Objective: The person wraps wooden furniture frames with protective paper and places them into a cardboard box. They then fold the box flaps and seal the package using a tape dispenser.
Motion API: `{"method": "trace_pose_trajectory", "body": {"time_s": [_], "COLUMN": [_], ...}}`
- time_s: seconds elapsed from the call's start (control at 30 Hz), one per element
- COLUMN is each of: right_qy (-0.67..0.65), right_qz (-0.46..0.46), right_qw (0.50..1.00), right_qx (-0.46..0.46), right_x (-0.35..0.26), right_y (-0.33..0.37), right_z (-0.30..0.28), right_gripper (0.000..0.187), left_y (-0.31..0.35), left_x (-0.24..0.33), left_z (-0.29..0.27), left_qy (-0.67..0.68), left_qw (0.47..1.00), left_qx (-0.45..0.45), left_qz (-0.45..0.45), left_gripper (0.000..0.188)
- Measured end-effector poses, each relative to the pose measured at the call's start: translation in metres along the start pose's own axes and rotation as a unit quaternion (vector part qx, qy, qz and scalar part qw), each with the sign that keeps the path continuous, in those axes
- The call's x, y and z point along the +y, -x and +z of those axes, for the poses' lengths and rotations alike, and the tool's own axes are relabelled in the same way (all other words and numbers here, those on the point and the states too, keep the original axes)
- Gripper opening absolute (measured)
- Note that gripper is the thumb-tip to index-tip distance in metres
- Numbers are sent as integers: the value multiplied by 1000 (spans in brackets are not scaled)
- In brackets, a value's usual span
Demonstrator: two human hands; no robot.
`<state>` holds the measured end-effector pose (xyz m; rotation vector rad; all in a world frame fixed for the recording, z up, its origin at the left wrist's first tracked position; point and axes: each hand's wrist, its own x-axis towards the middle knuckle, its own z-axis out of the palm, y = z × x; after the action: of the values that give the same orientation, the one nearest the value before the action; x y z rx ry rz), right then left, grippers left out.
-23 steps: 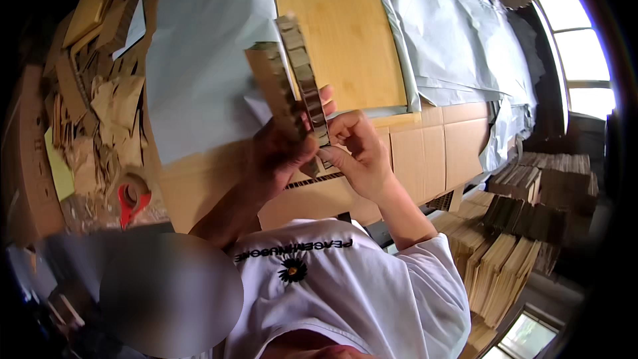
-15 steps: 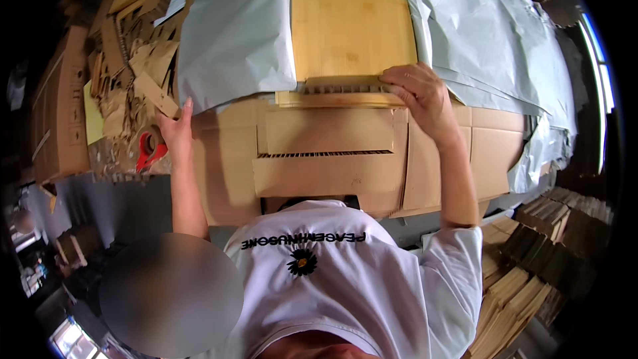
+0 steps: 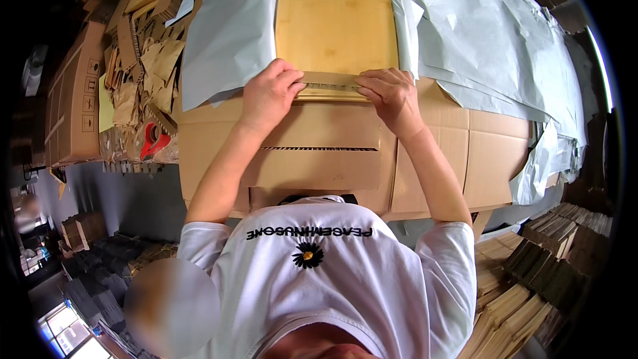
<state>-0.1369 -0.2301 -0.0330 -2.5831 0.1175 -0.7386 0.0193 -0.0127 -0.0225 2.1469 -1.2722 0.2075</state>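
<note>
A pale yellow wooden board [image 3: 335, 20] lies flat ahead of me on a silver-grey wrapping sheet [image 3: 229, 33]. Along its near edge runs a narrow corrugated cardboard strip [image 3: 330, 78]. My left hand [image 3: 269, 96] pinches the strip's left end between thumb and fingers. At the other end, my right hand [image 3: 393, 96] is closed on the same strip, fingertips bent over it. The fingers partly cover both ends. Beneath my wrists, flat brown cardboard [image 3: 312, 171] covers the table, with a slit of exposed corrugation across it.
Cardboard scraps [image 3: 156, 70] are heaped at the left, with a red tape dispenser [image 3: 153, 139] at their near side. Farther left stands a brown carton [image 3: 73, 106]. More grey sheets [image 3: 492, 46] lie at the right. Stacked flat pieces [image 3: 515, 306] sit low at the right.
My left hand has come from beside the scraps at the left to the strip's left end. My right hand stays on the strip. The whole view has shifted slightly.
</note>
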Motion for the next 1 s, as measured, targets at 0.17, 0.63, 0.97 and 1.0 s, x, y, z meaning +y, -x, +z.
{"method": "trace_pose_trajectory", "body": {"time_s": [0.17, 0.63, 0.97, 1.0], "right_qy": [90, 116, 169, 147], "right_qz": [-43, -25, -45, -70], "right_qw": [993, 985, 983, 986], "right_qx": [65, 124, 64, 41], "right_x": [-6, 0, -9, -7], "right_y": [-5, 15, 11, 11], "right_z": [2, 40, 28, 28], "right_gripper": [13, 15, 40, 40], "left_y": [-18, -3, 46, 70], "left_x": [-11, -8, -22, -28], "left_z": [-6, 10, 12, 15], "left_qy": [20, -104, 96, 175], "left_qw": [995, 986, 973, 941], "left_qx": [-91, -6, 208, 245], "left_qz": [-26, 127, -12, -151], "left_gripper": [12, 15, 15, 19]}}
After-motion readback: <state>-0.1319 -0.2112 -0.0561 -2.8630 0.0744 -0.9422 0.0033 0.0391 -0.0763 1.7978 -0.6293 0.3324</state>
